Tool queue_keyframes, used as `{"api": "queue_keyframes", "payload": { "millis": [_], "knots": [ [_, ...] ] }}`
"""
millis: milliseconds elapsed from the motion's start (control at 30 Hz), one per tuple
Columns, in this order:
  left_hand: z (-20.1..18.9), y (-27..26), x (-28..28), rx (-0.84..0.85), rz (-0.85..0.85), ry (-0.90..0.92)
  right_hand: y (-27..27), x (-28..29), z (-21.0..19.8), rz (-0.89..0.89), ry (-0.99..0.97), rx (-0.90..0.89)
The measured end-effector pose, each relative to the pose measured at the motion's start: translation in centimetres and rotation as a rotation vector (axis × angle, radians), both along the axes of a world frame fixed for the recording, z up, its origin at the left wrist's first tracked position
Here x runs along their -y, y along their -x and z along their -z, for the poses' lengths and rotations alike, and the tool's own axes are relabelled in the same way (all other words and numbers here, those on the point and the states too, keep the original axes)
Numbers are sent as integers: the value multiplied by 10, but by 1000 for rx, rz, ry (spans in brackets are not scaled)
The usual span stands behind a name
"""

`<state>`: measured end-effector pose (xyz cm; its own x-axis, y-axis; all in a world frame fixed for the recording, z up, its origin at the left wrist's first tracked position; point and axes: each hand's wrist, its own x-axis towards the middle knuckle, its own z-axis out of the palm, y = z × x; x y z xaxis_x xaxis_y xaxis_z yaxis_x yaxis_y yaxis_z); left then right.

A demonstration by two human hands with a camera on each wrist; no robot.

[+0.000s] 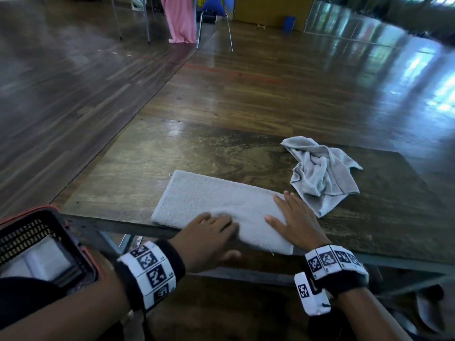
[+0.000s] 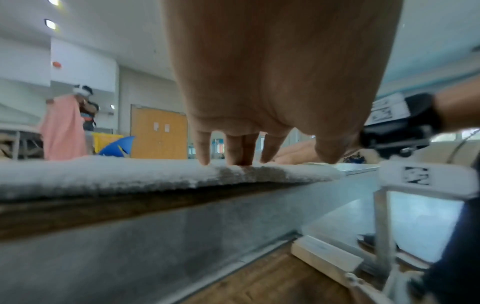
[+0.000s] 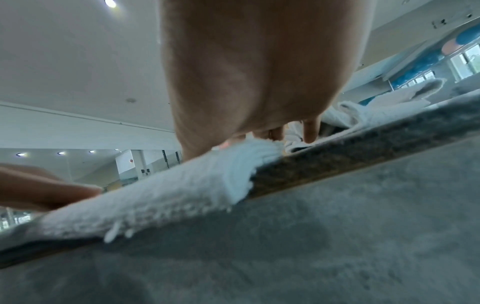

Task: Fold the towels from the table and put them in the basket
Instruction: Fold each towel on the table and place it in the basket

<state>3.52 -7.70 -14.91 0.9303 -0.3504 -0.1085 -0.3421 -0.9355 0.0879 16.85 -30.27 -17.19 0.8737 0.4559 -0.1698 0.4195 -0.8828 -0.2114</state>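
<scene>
A white towel (image 1: 209, 203) lies folded into a long strip along the near edge of the wooden table (image 1: 221, 148). My left hand (image 1: 209, 232) rests flat on its middle, fingers straight. My right hand (image 1: 293, 217) presses flat on its right end. The left wrist view shows my fingers (image 2: 241, 152) pressing down on the towel (image 2: 130, 174). From the right wrist the towel's corner (image 3: 207, 181) shows under my palm. A second grey-white towel (image 1: 322, 173) lies crumpled at the table's right. The black basket (image 1: 37, 244) sits low at the left with a folded towel (image 1: 44, 259) inside.
A metal-legged chair (image 1: 214, 23) and a hanging pink cloth (image 1: 179, 18) stand far back on the wooden floor. A person holding a pink cloth (image 2: 64, 127) shows in the left wrist view. The table's metal frame (image 1: 246, 269) runs below the near edge.
</scene>
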Motion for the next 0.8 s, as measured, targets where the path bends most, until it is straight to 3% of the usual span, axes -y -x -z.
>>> {"api": "queue_keyframes", "payload": {
  "millis": [200,267,333,500,667,800],
  "knots": [
    [5,-53,-52,-16,-346,-218,11,-6,-9,-110,-119,55],
    [8,-58,-63,-18,-379,-260,13,-7,-10,-145,-106,58],
    [11,-59,-60,26,-313,-218,11,-7,-13,-145,-142,90],
    [12,-41,-29,149,94,67,-1,-4,-18,-3,-174,169],
    [19,-25,-13,230,122,40,-3,-8,-13,106,-162,98],
    [12,-25,-12,315,151,168,0,-10,-14,134,-236,54]
  ]
}}
